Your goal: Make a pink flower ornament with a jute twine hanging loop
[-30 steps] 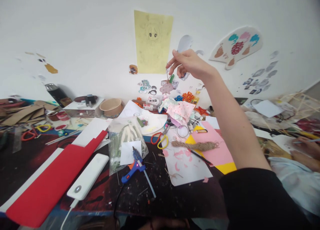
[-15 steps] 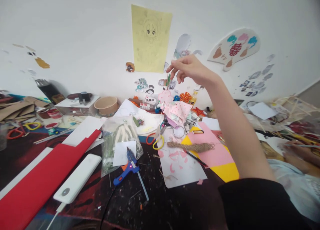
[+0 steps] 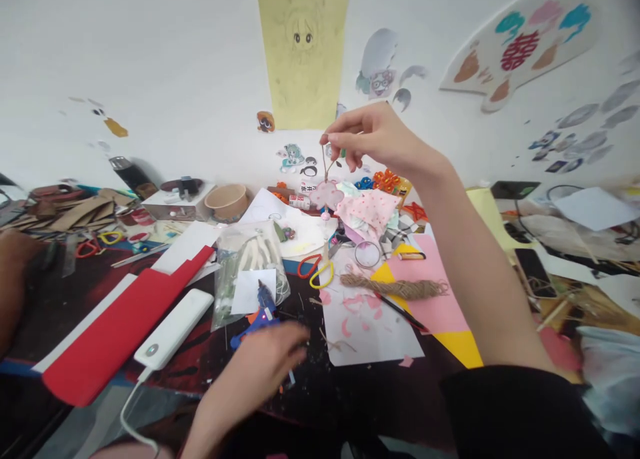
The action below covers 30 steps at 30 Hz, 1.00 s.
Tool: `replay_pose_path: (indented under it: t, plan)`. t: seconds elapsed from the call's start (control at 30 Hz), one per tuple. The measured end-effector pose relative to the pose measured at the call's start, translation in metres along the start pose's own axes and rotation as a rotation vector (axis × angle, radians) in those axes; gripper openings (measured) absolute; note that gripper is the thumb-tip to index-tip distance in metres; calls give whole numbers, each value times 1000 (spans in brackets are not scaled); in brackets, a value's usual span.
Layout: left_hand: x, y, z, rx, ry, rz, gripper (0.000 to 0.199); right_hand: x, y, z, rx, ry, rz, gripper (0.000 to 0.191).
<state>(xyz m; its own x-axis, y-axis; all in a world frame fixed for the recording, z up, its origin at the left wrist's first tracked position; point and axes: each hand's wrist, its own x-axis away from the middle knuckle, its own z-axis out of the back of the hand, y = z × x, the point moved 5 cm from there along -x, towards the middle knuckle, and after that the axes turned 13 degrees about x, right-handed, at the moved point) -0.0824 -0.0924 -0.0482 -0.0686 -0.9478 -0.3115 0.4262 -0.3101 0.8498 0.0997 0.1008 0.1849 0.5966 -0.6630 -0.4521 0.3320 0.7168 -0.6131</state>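
Note:
Raised before the wall, my right hand [image 3: 367, 136] pinches a loop of brown twine [image 3: 326, 166]. From the twine hangs a pink cloud-shaped piece [image 3: 327, 196] with a small pink bead or charm under it. My left hand [image 3: 267, 356] is low over the dark table, blurred by motion, and its fingers partly cover the blue glue gun [image 3: 265, 316]. What its fingers do cannot be made out. Pink scraps lie on a white sheet [image 3: 375, 346], with a twisted bundle of twine [image 3: 395, 286] across its upper part.
Red-and-yellow scissors [image 3: 321, 276] lie mid-table beside a plastic bag [image 3: 225, 266]. A white power bank [image 3: 175, 329] with a cable and a red card strip [image 3: 125, 332] are at the left. Another person's hand [image 3: 15, 259] shows at the far left edge.
My left hand has come into view over the glue gun. My right hand has moved slightly left, and the pink cloud now hangs clear of the patterned cloth. Another person's hand has appeared at left.

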Motion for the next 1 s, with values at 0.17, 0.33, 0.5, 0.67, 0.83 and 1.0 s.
replay_pose_path:
  t: [0.17, 0.33, 0.5, 0.67, 0.83, 1.0]
  plan:
    - [-114, -16, -18, 28, 196, -41, 54, 7, -1, 4, -114, 8, -69, 12]
    - [-154, -23, -48, 180, 228, -82, 20, 19, -8, 16, -161, 59, -72, 13]
    - [-133, -22, -51, 313, 332, -62, 23, 35, -7, 25, -193, 167, -152, 16]
    - [-120, -26, -54, 577, 255, 23, 33, 44, -7, 28, -201, 239, -125, 18]
    - [-108, -30, -58, 767, 176, 109, 34, 40, -4, 28, -223, 277, -148, 25]
    - [-106, -29, -61, 789, 64, 135, 39, 29, 5, 26, -272, 262, -149, 21]
